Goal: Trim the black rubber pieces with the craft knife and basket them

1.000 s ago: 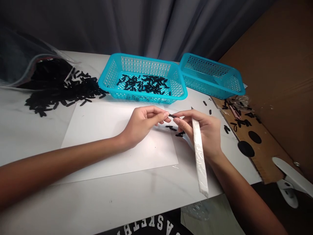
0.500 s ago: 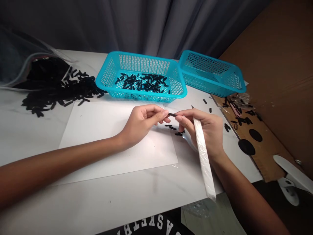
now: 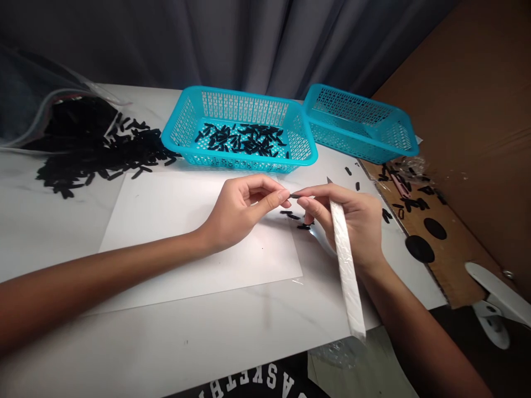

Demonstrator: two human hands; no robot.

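Between thumb and fingertips, my left hand (image 3: 244,207) pinches a small black piece (image 3: 294,196) above the white sheet (image 3: 166,232). The fingertips of my right hand (image 3: 352,221) are close to the piece's other end. A blade-like tool with a white wrapped handle (image 3: 347,271) lies in my right hand, its dark tip pointing away and its handle hanging toward the table's front edge. Several black pieces (image 3: 292,215) lie on the table beneath the fingertips. Beyond my hands, a blue basket (image 3: 249,160) holds many black pieces.
A second blue basket (image 3: 360,146) stands at the back right. A plastic bag (image 3: 25,116) and a heap of black pieces (image 3: 103,155) are at the left. Cardboard (image 3: 448,271) at the right bears black discs (image 3: 419,249) and scraps.
The black piece and my left fingertips have shifted slightly right. My right hand and the wrapped tool have also moved slightly right, with the index finger less over the piece.
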